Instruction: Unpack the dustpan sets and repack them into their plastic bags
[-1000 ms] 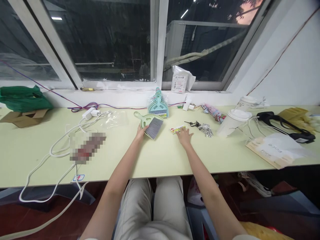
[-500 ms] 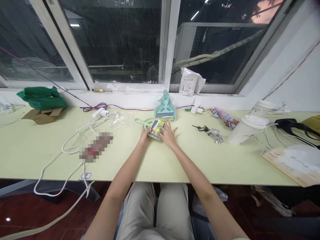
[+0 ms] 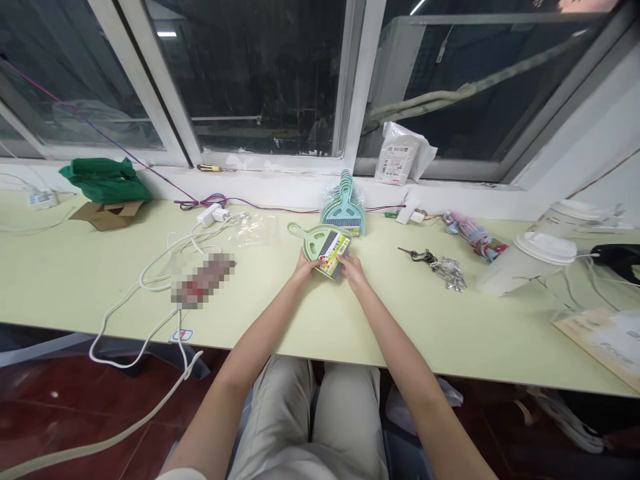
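A light green dustpan (image 3: 313, 241) with a grey-bristled brush and a yellow-green label (image 3: 332, 255) is held between both hands over the table, its handle toward the upper left. My left hand (image 3: 305, 265) grips its lower left edge, thumb on the front. On the right side, my right hand (image 3: 353, 268) grips the edge with the thumb against the label. Just behind stands a stack of blue-green dustpans (image 3: 344, 208) in clear plastic, leaning against the wall below the window.
Left on the table (image 3: 320, 327) are white cables (image 3: 107, 313), clear plastic wrap (image 3: 250, 230), an opened cardboard box (image 3: 106, 215) and a green bag (image 3: 105, 181). To the right lie keys (image 3: 447, 272), a folded umbrella (image 3: 473, 237) and white cups (image 3: 530, 263).
My right hand has closed from spread fingers over the label to a grip on the dustpan's right edge. The dustpan has turned slightly, its label more upright. The camera view has shifted.
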`<move>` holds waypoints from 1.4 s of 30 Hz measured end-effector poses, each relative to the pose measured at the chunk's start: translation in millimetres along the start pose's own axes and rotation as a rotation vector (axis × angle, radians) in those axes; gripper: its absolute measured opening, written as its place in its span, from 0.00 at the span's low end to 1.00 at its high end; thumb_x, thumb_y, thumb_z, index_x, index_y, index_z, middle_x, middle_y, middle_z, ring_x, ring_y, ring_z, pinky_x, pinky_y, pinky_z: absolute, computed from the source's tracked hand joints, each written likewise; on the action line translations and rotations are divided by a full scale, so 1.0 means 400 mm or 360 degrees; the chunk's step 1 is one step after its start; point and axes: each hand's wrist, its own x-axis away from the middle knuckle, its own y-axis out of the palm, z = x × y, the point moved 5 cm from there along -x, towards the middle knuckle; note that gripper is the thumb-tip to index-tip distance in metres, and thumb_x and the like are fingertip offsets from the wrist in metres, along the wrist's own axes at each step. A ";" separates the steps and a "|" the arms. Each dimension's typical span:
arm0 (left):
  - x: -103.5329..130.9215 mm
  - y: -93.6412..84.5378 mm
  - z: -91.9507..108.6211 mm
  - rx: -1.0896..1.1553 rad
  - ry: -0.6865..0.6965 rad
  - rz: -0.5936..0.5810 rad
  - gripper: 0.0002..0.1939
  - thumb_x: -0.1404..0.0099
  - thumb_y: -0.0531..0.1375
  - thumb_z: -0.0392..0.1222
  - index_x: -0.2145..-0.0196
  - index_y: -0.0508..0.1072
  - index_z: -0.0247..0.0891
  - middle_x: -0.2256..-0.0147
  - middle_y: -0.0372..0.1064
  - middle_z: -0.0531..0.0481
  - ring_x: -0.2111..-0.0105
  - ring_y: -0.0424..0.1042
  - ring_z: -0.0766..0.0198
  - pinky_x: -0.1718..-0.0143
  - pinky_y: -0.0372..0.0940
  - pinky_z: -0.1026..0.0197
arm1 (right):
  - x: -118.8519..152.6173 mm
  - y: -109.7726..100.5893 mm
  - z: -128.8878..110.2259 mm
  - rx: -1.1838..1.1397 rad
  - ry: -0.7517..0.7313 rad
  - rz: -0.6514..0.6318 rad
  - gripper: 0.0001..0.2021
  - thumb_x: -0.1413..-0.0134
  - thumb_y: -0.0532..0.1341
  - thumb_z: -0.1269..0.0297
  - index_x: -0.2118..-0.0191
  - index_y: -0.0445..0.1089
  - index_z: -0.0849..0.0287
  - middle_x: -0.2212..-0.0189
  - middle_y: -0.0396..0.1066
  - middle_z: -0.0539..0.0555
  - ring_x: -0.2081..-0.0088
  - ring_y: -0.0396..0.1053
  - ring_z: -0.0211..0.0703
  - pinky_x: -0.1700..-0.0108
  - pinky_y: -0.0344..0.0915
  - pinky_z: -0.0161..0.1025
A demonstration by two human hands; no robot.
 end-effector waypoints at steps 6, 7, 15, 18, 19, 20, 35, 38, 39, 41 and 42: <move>-0.044 -0.091 0.063 -0.0806 0.0125 -0.0028 0.18 0.39 0.61 0.47 0.52 0.71 0.38 0.48 0.68 0.40 0.44 0.63 0.50 0.40 0.54 0.47 | -0.020 -0.049 0.011 -0.0460 0.0041 -0.0081 0.16 0.62 0.70 0.69 0.63 0.71 0.59 0.67 0.78 0.52 0.64 0.77 0.45 0.55 0.74 0.44; -0.060 -0.138 0.084 -0.1004 0.0175 0.0189 0.17 0.34 0.54 0.46 0.52 0.72 0.37 0.47 0.67 0.39 0.42 0.61 0.51 0.39 0.51 0.47 | -0.022 -0.058 0.012 -0.0472 0.0030 -0.0069 0.16 0.63 0.70 0.70 0.63 0.71 0.59 0.67 0.78 0.51 0.64 0.77 0.45 0.55 0.74 0.45; -0.125 -0.381 0.152 -0.2287 -0.0097 0.0694 0.21 0.33 0.50 0.43 0.46 0.69 0.35 0.43 0.63 0.33 0.40 0.58 0.48 0.40 0.47 0.45 | -0.015 -0.055 0.022 -0.0500 0.0051 -0.0066 0.17 0.67 0.71 0.72 0.65 0.71 0.58 0.70 0.78 0.50 0.68 0.77 0.44 0.61 0.76 0.41; -0.105 -0.365 0.148 -0.2552 -0.0143 0.0566 0.22 0.31 0.47 0.50 0.60 0.77 0.36 0.55 0.73 0.36 0.51 0.69 0.51 0.41 0.49 0.46 | 0.000 -0.028 0.019 -0.0480 0.0055 -0.0138 0.17 0.68 0.72 0.71 0.66 0.72 0.58 0.70 0.79 0.51 0.68 0.77 0.44 0.64 0.75 0.39; -0.095 -0.353 0.148 -0.2610 -0.0113 0.0549 0.22 0.31 0.47 0.51 0.62 0.77 0.36 0.59 0.74 0.37 0.54 0.71 0.52 0.42 0.49 0.48 | 0.006 -0.018 0.017 -0.0474 0.0056 -0.0157 0.17 0.68 0.72 0.71 0.66 0.72 0.58 0.69 0.79 0.51 0.67 0.77 0.44 0.64 0.75 0.39; -0.084 -0.337 0.146 -0.2657 -0.0072 0.0524 0.21 0.32 0.50 0.52 0.61 0.77 0.37 0.61 0.75 0.38 0.56 0.71 0.52 0.43 0.50 0.49 | 0.012 -0.009 0.016 -0.0465 0.0060 -0.0177 0.17 0.68 0.72 0.71 0.66 0.72 0.58 0.69 0.79 0.51 0.67 0.77 0.45 0.64 0.75 0.39; -0.035 -0.277 0.138 -0.2985 -0.0008 0.0183 0.17 0.34 0.52 0.36 0.50 0.72 0.35 0.52 0.69 0.34 0.50 0.66 0.49 0.57 0.61 0.56 | 0.014 -0.022 0.037 -0.0415 0.0213 0.0052 0.11 0.63 0.67 0.81 0.71 0.71 0.60 0.76 0.77 0.50 0.70 0.76 0.43 0.63 0.76 0.41; -0.040 -0.278 0.124 -0.3060 -0.0154 0.0103 0.17 0.35 0.48 0.32 0.59 0.76 0.30 0.58 0.71 0.32 0.56 0.70 0.49 0.60 0.62 0.55 | 0.011 -0.018 0.043 -0.0427 0.0188 0.0068 0.12 0.63 0.66 0.81 0.71 0.71 0.60 0.76 0.77 0.49 0.71 0.76 0.42 0.65 0.76 0.40; -0.041 -0.274 0.123 -0.3082 -0.0148 0.0110 0.17 0.35 0.47 0.31 0.60 0.76 0.30 0.60 0.71 0.32 0.57 0.71 0.49 0.61 0.62 0.55 | 0.011 -0.015 0.043 -0.0432 0.0186 0.0068 0.12 0.63 0.66 0.81 0.71 0.71 0.60 0.76 0.77 0.49 0.71 0.76 0.42 0.65 0.76 0.40; -0.039 -0.256 0.125 -0.3105 -0.0048 0.0180 0.17 0.34 0.47 0.31 0.59 0.75 0.30 0.61 0.72 0.33 0.58 0.72 0.49 0.62 0.62 0.55 | 0.015 -0.007 0.042 -0.0449 0.0180 0.0056 0.12 0.63 0.66 0.80 0.70 0.71 0.60 0.75 0.77 0.49 0.70 0.76 0.42 0.64 0.76 0.41; -0.035 -0.243 0.128 -0.3102 0.0022 0.0221 0.17 0.34 0.47 0.32 0.58 0.75 0.30 0.61 0.72 0.33 0.58 0.72 0.50 0.61 0.62 0.55 | 0.018 -0.002 0.041 -0.0461 0.0167 0.0044 0.12 0.63 0.67 0.80 0.70 0.71 0.60 0.74 0.77 0.50 0.69 0.76 0.43 0.63 0.76 0.41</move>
